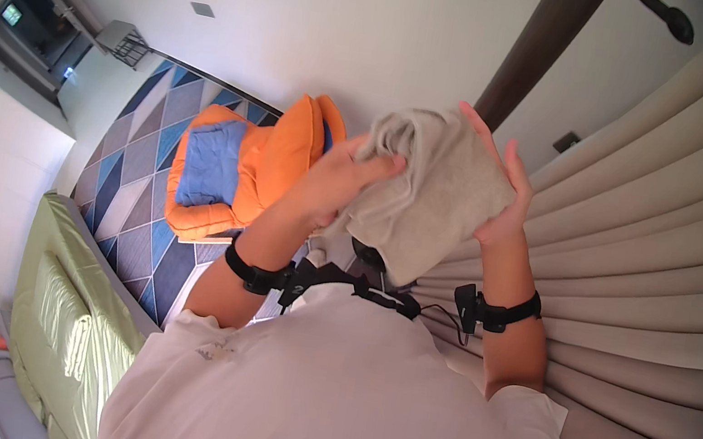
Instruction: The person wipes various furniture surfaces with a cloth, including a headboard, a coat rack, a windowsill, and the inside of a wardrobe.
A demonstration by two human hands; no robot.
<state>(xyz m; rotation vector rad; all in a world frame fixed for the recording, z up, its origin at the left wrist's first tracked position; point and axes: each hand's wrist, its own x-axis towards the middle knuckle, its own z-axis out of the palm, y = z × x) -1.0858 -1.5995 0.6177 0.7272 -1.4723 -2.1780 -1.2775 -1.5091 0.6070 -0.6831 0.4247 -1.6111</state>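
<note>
Cloth, 1: grey-beige cloth [442, 197], loosely folded and bunched; held off the floor between the two hands, in front of the chest. Long axis runs away from the wearer, slightly aslant; the narrow, drooping corner points back toward the chest, the broad, rolled end toward the wall [309, 20].

Hands, 2. Left hand [349, 178]: closed on the cloth's left side, thumb extended across the folds, the other fingers largely hidden. Right hand [507, 194]: at the cloth's right edge, fingers extended and parted, cloth lying against the palm.

Straps, 2: black forearm straps [502, 314], one per arm.

Furnishings: 1 patterned rug [130, 226], in blue, grey and white; 1 orange-and-blue padded floor seat [264, 164], toward the rug's wall-side edge; 1 bed [49, 241], green-covered, along the rug's left edge; 1 dark brown pole [543, 52]; pleated beige curtain [640, 256], at right.
</note>
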